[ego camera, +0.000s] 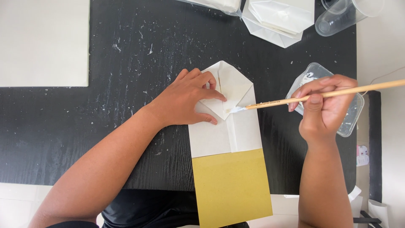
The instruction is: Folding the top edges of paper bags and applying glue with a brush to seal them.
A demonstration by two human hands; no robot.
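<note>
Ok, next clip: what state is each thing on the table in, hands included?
Left hand: flat, pressing down a folded flap.
Right hand: gripping the brush.
Paintbrush: held level, bristle tip touching the fold.
Paper bag: flat, top folded to a point, yellow part over the table edge.
Clear tub: open.
Plastic cup: on its side.

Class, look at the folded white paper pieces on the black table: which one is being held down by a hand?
The folded paper at centre with the yellow lower part: the left hand presses its flap while a brush touches it. The others lie untouched at the top edge.
</note>
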